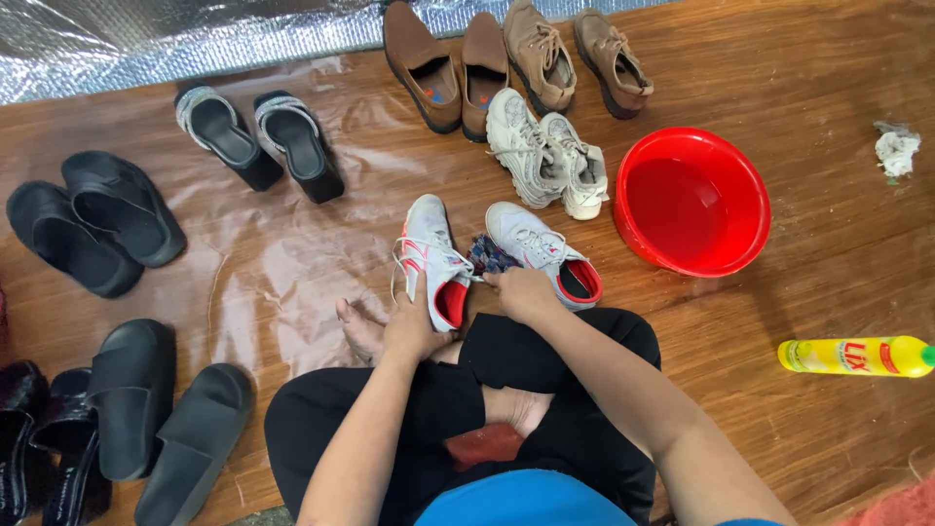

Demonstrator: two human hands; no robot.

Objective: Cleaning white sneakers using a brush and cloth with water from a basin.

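Around white sneaker (431,255), closed left hand (413,329)

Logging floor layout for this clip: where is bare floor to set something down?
Free: the plastic sheet between the black wedges, black slippers and white sneaker; also wood floor between the red basin and yellow bottle. Crowded: the shoe rows at the top and the left edge.

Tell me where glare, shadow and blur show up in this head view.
Head view: glare streaks the plastic sheet on the floor and the silver foil at the top; soft shadow sits left of the red basin; the white sneaker held by the left hand is sharp, with slight wide-angle stretch at the edges.
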